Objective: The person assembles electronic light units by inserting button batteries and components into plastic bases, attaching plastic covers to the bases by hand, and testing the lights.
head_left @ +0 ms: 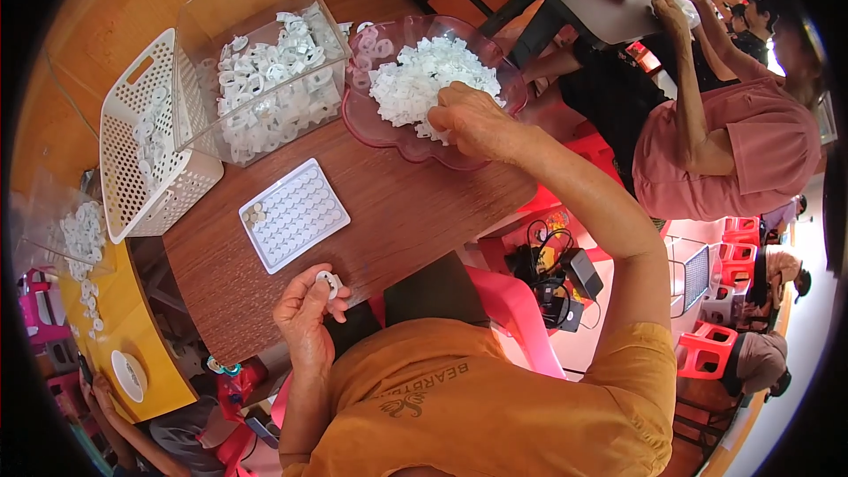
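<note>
orange shirt (503, 397), white ring (335, 288) in left hand (306, 307)

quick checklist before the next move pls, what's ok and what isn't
1. Left hand has hold of its part: ok, a white ring sits in the fingers.
2. Right hand is at the pieces: ok, its fingers are at the white pile in the red bowl.
3. Right fingertips hold a piece: cannot tell, they are hidden.
4. Tray is clear of both hands: ok, neither touches it.
5. Tray contents are all one colour: not ok, a few tan pieces lie near its left edge.
</note>
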Action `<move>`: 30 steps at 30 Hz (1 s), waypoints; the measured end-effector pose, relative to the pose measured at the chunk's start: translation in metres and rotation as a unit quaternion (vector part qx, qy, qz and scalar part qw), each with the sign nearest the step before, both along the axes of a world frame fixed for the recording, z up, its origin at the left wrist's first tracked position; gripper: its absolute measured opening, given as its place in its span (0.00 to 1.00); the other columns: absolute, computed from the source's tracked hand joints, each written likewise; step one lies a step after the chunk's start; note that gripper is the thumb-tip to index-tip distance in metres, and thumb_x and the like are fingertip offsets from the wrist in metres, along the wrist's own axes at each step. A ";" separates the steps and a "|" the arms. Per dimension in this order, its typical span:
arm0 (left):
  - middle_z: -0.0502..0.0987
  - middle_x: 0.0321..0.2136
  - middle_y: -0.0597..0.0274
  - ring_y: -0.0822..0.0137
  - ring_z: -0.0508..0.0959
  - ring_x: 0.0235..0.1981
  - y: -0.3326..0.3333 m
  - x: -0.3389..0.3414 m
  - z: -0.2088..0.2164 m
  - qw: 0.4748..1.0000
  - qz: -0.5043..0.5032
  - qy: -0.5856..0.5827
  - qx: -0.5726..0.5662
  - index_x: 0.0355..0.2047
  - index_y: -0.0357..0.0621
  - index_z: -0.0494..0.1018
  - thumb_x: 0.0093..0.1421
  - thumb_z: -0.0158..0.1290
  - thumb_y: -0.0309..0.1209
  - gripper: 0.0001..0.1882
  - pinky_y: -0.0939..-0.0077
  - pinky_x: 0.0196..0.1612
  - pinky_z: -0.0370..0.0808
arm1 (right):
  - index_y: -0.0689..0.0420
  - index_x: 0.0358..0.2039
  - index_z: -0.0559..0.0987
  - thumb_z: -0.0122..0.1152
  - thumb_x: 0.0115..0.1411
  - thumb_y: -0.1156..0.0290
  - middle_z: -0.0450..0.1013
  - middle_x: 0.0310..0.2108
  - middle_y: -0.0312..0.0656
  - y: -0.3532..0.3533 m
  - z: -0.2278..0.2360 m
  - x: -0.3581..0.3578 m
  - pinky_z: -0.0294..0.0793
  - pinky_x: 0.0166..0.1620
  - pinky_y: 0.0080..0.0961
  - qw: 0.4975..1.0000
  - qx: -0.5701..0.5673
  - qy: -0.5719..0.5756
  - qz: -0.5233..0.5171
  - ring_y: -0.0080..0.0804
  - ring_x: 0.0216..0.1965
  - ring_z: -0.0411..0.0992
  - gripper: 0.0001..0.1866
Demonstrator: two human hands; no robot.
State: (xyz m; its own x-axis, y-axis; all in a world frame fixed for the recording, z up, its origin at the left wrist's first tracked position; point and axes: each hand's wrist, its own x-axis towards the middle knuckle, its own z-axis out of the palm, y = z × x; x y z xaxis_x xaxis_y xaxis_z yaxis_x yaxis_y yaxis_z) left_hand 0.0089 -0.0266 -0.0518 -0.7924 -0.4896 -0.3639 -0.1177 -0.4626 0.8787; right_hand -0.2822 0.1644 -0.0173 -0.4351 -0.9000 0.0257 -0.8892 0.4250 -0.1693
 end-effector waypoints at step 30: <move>0.75 0.25 0.69 0.82 0.71 0.22 0.015 -0.011 0.027 0.994 -0.060 0.037 -0.083 0.42 0.38 0.73 0.59 0.54 0.31 0.13 0.92 0.21 0.64 | 0.61 0.35 0.79 0.62 0.51 0.82 0.72 0.27 0.30 -0.055 -0.007 0.155 0.69 0.33 0.11 0.649 -0.351 -0.664 -0.120 0.14 0.29 0.69 0.10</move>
State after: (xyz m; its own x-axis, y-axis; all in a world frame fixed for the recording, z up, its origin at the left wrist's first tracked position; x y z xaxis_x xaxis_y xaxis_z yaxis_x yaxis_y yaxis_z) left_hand -0.0023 -0.0121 -0.0251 -0.8699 -0.4390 -0.2249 -0.0956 -0.2973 0.9500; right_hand -0.1270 0.1093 -0.0247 -0.6191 -0.7711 -0.1489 0.3165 -0.0715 -0.9459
